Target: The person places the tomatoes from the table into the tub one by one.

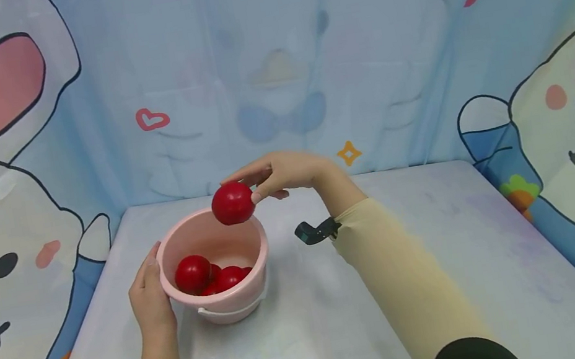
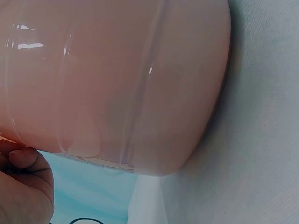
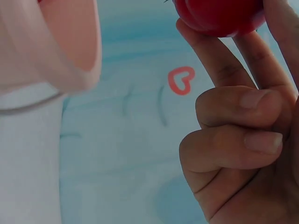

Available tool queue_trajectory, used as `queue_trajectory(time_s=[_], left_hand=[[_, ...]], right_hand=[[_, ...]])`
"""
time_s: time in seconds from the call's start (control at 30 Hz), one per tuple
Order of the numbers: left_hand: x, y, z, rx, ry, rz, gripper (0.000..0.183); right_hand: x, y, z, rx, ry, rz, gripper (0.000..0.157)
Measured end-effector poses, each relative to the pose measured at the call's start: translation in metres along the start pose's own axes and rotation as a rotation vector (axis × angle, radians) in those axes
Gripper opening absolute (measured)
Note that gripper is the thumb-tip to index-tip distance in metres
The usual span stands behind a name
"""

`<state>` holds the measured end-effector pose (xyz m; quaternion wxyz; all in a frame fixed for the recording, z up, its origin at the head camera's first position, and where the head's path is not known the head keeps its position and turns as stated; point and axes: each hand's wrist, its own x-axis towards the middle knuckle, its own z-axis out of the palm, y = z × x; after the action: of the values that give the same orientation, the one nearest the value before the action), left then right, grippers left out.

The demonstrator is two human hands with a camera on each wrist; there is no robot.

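Note:
My right hand [image 1: 286, 172] pinches a red tomato [image 1: 233, 203] between thumb and fingers, above the far right rim of a pink bucket [image 1: 234, 304]. In the right wrist view two fingers hold the tomato [image 3: 222, 16] while the other two are curled in towards the palm. On the bucket's left side my left hand [image 1: 153, 301] grips the rim. Several more tomatoes [image 1: 193, 275] lie inside the bucket, partly overlapping. The left wrist view is filled mostly by the bucket's outer wall [image 2: 103, 84], with curled fingers [image 2: 28, 158] against it at lower left.
The bucket stands on a white-covered table [image 1: 311, 326], its white handle [image 1: 235, 311] hanging down at the front. A light blue curtain [image 1: 383, 32] with cartoon figures rises behind the table and along both sides.

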<state>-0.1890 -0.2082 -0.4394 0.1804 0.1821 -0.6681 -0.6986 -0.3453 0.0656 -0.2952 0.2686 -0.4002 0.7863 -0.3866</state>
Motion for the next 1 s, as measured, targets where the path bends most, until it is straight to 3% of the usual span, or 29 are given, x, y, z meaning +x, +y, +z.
queue_trajectory(time_s=[0.47, 0.87, 1.0], left_hand=[[-0.003, -0.001, 0.006, -0.028, -0.013, -0.006, 0.042], [-0.005, -0.002, 0.009, 0.002, -0.029, 0.02, 0.04], [-0.003, -0.001, 0.009, -0.013, -0.031, 0.023, 0.041]], right_hand=[[0.061, -0.008, 0.046, 0.052, -0.216, 0.032, 0.049], [0.074, -0.01, 0.067, -0.099, -0.366, 0.123, 0.057], [0.076, -0.012, 0.071, -0.095, -0.383, 0.159, 0.056]])
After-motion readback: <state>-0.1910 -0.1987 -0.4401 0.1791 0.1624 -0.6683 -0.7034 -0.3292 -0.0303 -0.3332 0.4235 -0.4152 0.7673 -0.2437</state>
